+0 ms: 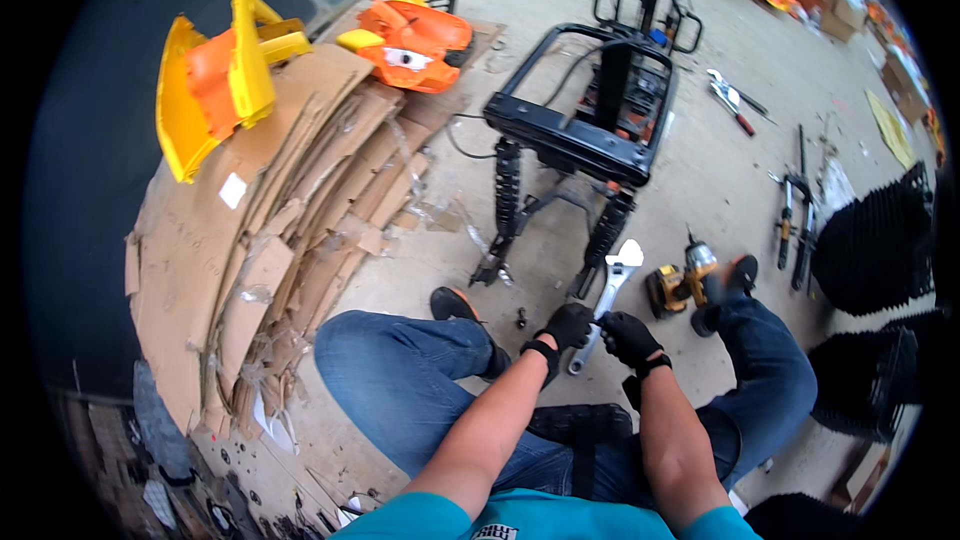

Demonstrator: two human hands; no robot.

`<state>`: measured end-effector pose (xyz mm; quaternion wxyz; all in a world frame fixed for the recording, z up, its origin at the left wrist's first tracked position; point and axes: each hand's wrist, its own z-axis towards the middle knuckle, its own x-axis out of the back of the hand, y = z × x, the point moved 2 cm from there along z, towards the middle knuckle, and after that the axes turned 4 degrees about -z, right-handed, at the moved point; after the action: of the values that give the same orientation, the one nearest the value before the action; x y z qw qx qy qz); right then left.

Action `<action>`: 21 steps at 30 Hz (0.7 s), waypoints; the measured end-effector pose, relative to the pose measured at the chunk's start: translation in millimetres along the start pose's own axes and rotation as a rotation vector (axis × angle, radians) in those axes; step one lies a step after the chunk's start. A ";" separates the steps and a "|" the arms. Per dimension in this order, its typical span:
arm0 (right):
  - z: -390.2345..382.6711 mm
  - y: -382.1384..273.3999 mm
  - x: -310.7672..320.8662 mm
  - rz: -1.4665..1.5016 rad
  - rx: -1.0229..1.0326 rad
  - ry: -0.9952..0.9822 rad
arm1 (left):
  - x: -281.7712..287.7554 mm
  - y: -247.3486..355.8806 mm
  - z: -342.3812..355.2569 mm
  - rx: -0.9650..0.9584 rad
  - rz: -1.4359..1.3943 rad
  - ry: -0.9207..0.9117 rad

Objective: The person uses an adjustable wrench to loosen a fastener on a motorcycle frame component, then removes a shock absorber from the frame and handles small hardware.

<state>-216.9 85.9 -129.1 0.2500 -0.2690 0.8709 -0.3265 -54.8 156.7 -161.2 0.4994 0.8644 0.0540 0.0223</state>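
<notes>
Both my hands wear black gloves and come together between my knees. My left hand [568, 326] has its fingers curled and closed. My right hand [628, 338] is pinched, its fingertips close to the left ones. A large silver adjustable wrench [611, 287] runs between and behind them, its bright jaw end pointing away from me. Whether the fingers grip the wrench or something small in front of it cannot be made out. Just beyond stands a black metal vehicle frame [570, 126] with coil-spring shock absorbers [508, 185] on its near end.
A yellow-and-black cordless impact driver [690, 280] stands by my right foot. Flattened cardboard [200, 280] is stacked at left, bearing yellow-orange [215, 80] and orange plastic body parts [415, 45]. Pliers [732, 102], fork-like black parts [795, 210] and ribbed black pieces [875, 245] lie at right.
</notes>
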 end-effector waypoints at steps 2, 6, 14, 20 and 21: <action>-6.3 -6.7 -4.2 -0.039 -0.017 0.019 | 1.2 -0.1 0.0 0.179 -0.100 0.019; -4.0 -3.9 -1.4 -0.084 -0.018 0.034 | -4.0 1.8 -4.4 0.033 -0.294 0.048; 1.7 0.4 1.5 -0.083 -0.008 0.032 | -0.2 17.1 -14.4 0.360 -0.409 0.052; 13.7 13.2 2.3 0.098 -0.029 -0.006 | -0.9 13.0 -10.7 0.086 -0.443 0.007; 13.7 12.6 3.6 0.080 -0.029 -0.006 | 0.2 14.3 -9.5 0.146 -0.421 0.002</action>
<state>-215.0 85.7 -147.9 0.2614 -0.2382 0.8850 -0.3029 -54.5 157.8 -144.1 0.4292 0.8678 0.2351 -0.0855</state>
